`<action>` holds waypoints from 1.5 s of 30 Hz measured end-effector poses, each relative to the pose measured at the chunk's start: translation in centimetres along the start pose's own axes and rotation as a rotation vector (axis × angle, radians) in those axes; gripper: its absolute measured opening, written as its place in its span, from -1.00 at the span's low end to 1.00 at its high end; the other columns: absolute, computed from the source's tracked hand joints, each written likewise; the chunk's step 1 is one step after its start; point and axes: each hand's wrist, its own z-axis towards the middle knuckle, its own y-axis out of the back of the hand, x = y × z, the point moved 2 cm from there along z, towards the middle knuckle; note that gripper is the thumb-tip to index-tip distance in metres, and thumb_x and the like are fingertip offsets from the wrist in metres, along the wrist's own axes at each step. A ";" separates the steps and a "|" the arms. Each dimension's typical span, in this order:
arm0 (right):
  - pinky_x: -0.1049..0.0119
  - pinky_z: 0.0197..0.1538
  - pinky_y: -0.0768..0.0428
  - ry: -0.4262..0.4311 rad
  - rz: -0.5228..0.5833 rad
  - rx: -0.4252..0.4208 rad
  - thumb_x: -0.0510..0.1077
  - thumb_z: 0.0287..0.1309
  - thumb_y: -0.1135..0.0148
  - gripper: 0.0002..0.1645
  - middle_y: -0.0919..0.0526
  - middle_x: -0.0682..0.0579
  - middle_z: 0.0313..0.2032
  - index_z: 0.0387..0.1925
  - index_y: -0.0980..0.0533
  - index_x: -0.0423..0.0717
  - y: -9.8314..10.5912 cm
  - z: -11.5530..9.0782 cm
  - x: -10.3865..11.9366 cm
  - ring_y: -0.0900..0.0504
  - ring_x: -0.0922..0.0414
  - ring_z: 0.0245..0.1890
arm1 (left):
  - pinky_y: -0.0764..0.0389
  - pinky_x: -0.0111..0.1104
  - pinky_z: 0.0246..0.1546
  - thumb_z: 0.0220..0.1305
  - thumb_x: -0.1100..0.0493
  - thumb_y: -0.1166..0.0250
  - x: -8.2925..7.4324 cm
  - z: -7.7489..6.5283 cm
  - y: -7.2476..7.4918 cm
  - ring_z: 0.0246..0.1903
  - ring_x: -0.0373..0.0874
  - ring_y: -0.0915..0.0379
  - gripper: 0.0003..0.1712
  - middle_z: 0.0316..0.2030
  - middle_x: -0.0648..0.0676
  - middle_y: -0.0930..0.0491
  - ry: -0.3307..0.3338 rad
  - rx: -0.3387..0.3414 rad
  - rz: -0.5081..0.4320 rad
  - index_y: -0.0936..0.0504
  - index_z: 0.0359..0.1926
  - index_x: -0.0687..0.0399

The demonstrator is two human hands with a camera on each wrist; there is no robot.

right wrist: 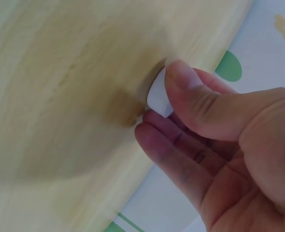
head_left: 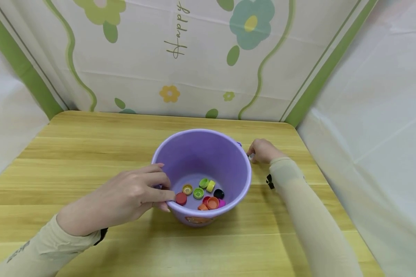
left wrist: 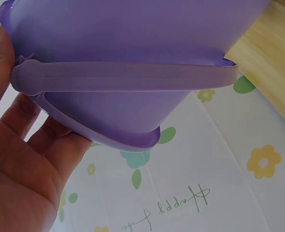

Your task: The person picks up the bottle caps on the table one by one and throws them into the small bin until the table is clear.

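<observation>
A purple bucket point(head_left: 197, 154) stands upright on the wooden table. My left hand point(head_left: 128, 196) grips the near-left part of its rim, thumb and fingers on either side of the wall. In the left wrist view, the bucket's handle point(left wrist: 132, 76) hangs against the outside. Several bottle caps lie on the bucket's floor, among them a red cap point(head_left: 181, 198), a green cap point(head_left: 198, 193), a black cap point(head_left: 218, 194) and an orange cap point(head_left: 213, 202). Just right of the bucket, my right hand point(head_left: 263, 151) pinches a white cap point(right wrist: 158, 95) between thumb and fingers, close to the tabletop.
The wooden table point(head_left: 90, 154) extends on all sides of the bucket. A white cloth with printed flowers point(head_left: 208, 77) rises behind its back edge. White sheeting point(head_left: 374, 134) hangs along the right side, and similar sheeting point(head_left: 10, 107) along the left.
</observation>
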 end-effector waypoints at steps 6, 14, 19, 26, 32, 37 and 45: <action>0.15 -0.09 -0.52 0.008 0.003 -0.009 -0.40 0.06 -0.33 -0.71 -0.70 -0.05 -0.20 -0.14 -0.70 -0.22 -0.1 0.0 0.2 -0.53 0.00 -0.20 | -0.55 -0.49 -0.31 0.49 -0.18 0.02 0.0 -0.1 0.1 -0.20 -0.24 -0.40 -0.51 -0.27 -0.15 -0.53 0.003 0.001 -0.001 -0.78 -0.25 -0.09; 0.09 -0.03 -0.55 0.038 -0.012 -0.039 -0.43 0.00 -0.30 -0.71 -0.73 -0.07 -0.21 -0.20 -0.73 -0.20 -0.4 -0.3 0.2 -0.57 -0.03 -0.16 | -0.55 -0.46 -0.32 0.48 -0.14 -0.03 0.1 0.3 -0.1 -0.23 -0.20 -0.41 -0.55 -0.29 -0.11 -0.54 -0.023 -0.018 -0.001 -0.77 -0.27 -0.07; 0.07 -0.06 -0.57 0.054 -0.026 -0.048 -0.46 -0.08 -0.26 -0.67 -0.74 -0.08 -0.24 -0.24 -0.74 -0.19 -0.5 -0.6 -0.1 -0.59 -0.05 -0.18 | -0.55 -0.47 -0.32 0.48 -0.14 -0.03 0.1 0.6 -0.2 -0.24 -0.20 -0.41 -0.56 -0.29 -0.11 -0.54 -0.032 -0.013 -0.001 -0.76 -0.27 -0.08; 0.20 -0.28 -0.52 0.159 -0.084 0.024 -0.37 0.05 -0.29 -0.76 -0.69 0.00 -0.36 -0.21 -0.73 -0.19 0.6 -1.0 0.2 -0.50 0.08 -0.41 | -0.55 -0.47 -0.33 0.45 -0.11 -0.09 0.1 0.6 -0.3 -0.25 -0.20 -0.40 -0.64 -0.29 -0.10 -0.54 -0.041 -0.022 -0.001 -0.75 -0.26 -0.10; 0.12 -0.16 -0.58 0.264 -0.122 -0.021 -0.30 0.13 -0.28 -0.71 -0.67 -0.02 -0.30 -0.09 -0.67 -0.26 3.3 -2.6 1.0 -0.57 0.06 -0.29 | -0.54 -0.47 -0.32 0.47 -0.14 -0.02 0.1 0.3 -0.3 -0.24 -0.21 -0.40 -0.57 -0.29 -0.10 -0.53 -0.013 0.007 0.000 -0.75 -0.27 -0.09; 0.09 -0.15 -0.61 0.293 -0.092 -0.079 -0.29 0.22 -0.20 -0.74 -0.67 -0.05 -0.21 -0.08 -0.65 -0.19 7.3 -4.7 3.5 -0.62 0.03 -0.23 | -0.57 -0.43 -0.29 0.46 -0.16 -0.02 0.1 0.1 -0.1 -0.21 -0.21 -0.41 -0.56 -0.28 -0.09 -0.54 0.000 0.008 0.007 -0.76 -0.26 -0.11; 0.14 -0.20 -0.60 0.370 -0.198 -0.224 -0.27 0.21 -0.27 -0.74 -0.58 -0.03 -0.25 -0.07 -0.68 -0.11 12.5 -8.5 9.1 -0.58 0.07 -0.32 | -0.57 -0.42 -0.27 0.47 -0.18 0.00 0.1 0.0 0.1 -0.20 -0.21 -0.40 -0.51 -0.28 -0.09 -0.54 0.013 0.008 -0.001 -0.78 -0.26 -0.08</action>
